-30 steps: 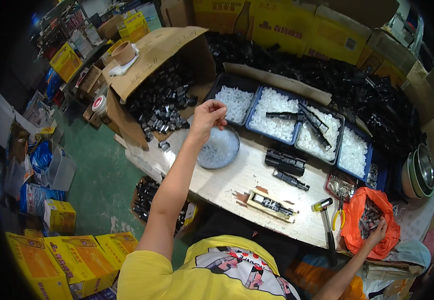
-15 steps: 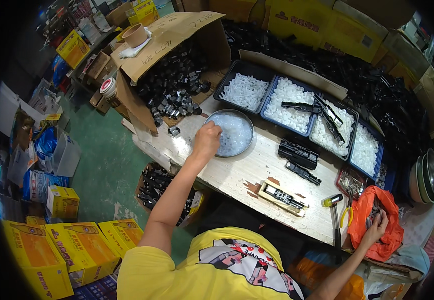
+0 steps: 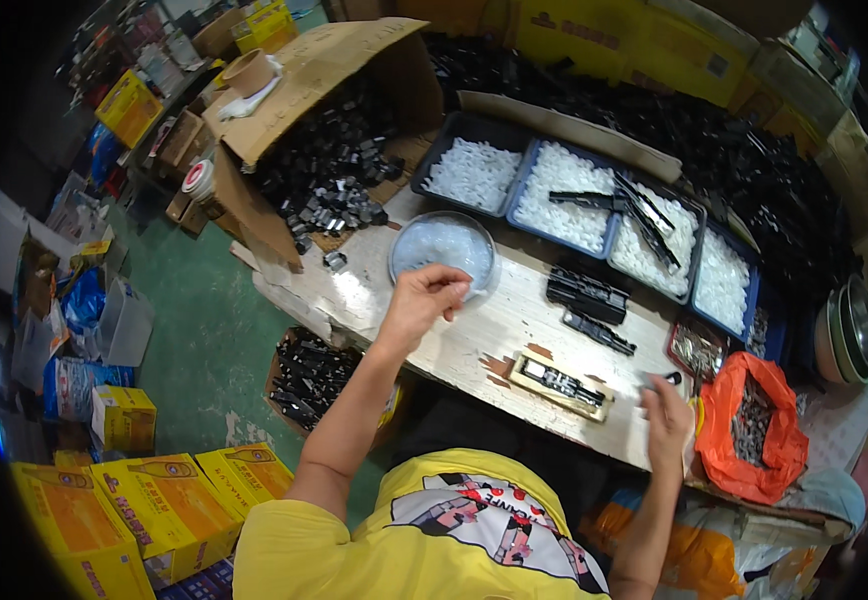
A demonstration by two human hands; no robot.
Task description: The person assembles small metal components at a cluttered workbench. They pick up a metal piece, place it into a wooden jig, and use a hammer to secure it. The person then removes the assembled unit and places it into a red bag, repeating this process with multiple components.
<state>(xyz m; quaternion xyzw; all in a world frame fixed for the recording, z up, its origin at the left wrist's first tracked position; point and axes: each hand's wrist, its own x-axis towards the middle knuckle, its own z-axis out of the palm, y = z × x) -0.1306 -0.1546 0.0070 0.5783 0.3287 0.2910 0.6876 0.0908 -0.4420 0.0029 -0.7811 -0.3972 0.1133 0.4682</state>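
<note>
My left hand (image 3: 422,310) is over the near rim of a round metal bowl (image 3: 393,262) holding translucent whitish pieces. Its thumb and fingers pinch a small whitish piece (image 3: 473,293). On the right, my right hand (image 3: 666,418) is raised above the table edge, beside the orange plastic bag (image 3: 716,440) of small metal parts. The fingers are curled together, and whatever they may hold is too small to make out. Between the hands lies a pale rectangular fixture (image 3: 561,388) with a dark metal assembly in it. Behind it are dark elongated assemblies (image 3: 588,295).
Trays of small white parts (image 3: 471,173) line the back, with black pieces lying across two. A cardboard box (image 3: 329,65) of metal pieces stands at left. Black parts are heaped behind. A red tray (image 3: 696,348) of pins and stacked bowls (image 3: 847,330) are at right.
My left hand has come out of the bowl toward me with a small whitish piece. My right hand has left the orange bag and moved left, now over the hammer's place.
</note>
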